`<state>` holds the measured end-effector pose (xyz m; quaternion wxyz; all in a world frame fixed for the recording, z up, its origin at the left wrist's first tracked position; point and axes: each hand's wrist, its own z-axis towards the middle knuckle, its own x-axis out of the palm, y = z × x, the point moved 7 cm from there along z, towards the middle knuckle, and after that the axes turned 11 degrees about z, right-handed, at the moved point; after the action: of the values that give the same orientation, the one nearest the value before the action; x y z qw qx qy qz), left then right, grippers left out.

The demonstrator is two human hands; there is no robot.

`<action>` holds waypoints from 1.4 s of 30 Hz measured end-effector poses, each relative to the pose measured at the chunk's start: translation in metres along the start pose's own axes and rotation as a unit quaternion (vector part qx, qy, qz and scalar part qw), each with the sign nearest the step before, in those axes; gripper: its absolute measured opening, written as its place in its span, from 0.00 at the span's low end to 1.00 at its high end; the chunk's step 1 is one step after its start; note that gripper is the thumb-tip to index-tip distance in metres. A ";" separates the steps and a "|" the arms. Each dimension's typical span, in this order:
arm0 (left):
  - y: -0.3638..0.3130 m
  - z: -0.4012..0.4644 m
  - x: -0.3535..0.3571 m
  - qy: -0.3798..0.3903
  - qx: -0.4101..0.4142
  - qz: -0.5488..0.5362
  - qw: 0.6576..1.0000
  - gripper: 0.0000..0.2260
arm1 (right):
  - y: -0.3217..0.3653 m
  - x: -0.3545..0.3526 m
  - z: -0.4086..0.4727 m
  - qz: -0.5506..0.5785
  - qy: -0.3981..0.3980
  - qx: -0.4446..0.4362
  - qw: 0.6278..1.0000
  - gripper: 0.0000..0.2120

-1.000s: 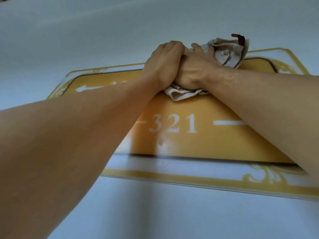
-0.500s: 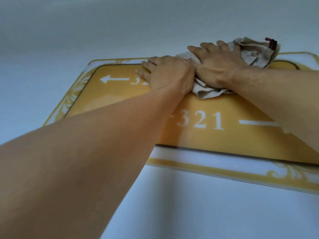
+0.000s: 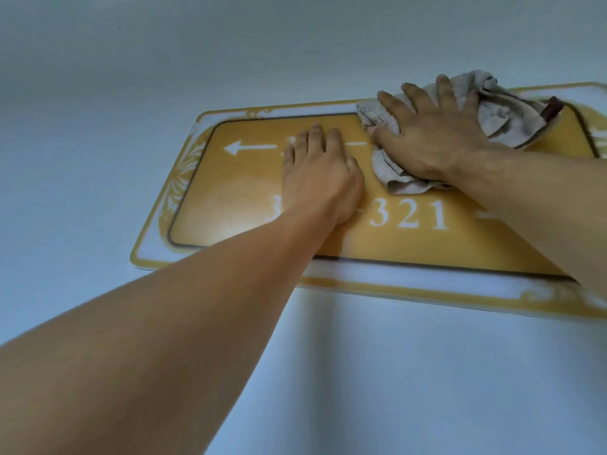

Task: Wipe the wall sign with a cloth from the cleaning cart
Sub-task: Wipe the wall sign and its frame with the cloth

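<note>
A yellow wall sign (image 3: 236, 198) with a white ornate border, a white arrow and the number 321 hangs on the pale wall above me. My right hand (image 3: 430, 136) lies flat, fingers spread, pressing a crumpled beige cloth (image 3: 505, 116) against the sign's upper right part. The cloth has a dark red tag at its right end. My left hand (image 3: 322, 178) rests flat on the sign's middle, just left of the cloth, covering some of the digits. It holds nothing.
The plain pale wall (image 3: 131, 60) surrounds the sign on all sides. My two forearms cross the lower part of the view and hide the sign's lower right corner.
My hands were stacked together on the cloth; they have separated. The left hand slid left and down onto bare sign, and the right hand flattened on the cloth. More of the sign's left end shows.
</note>
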<state>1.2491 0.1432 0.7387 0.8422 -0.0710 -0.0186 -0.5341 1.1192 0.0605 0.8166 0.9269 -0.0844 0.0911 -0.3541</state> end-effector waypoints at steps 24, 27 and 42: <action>0.069 -0.119 -0.001 0.122 0.099 0.030 0.987 0.24 | 0.079 0.028 -0.167 -0.027 0.045 -0.009 0.999 0.34; 0.078 -0.117 -0.006 0.131 0.139 0.024 0.981 0.24 | 0.078 0.030 -0.164 -0.033 0.049 -0.002 0.998 0.34; 0.104 -0.069 -0.027 0.044 0.188 0.104 0.976 0.24 | 0.083 0.033 -0.095 -0.033 0.035 0.021 0.999 0.34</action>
<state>1.3279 0.2013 0.6576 0.8915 0.1108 -0.0737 -0.4330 1.1748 0.0902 0.7030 0.9125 -0.0549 0.1132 -0.3893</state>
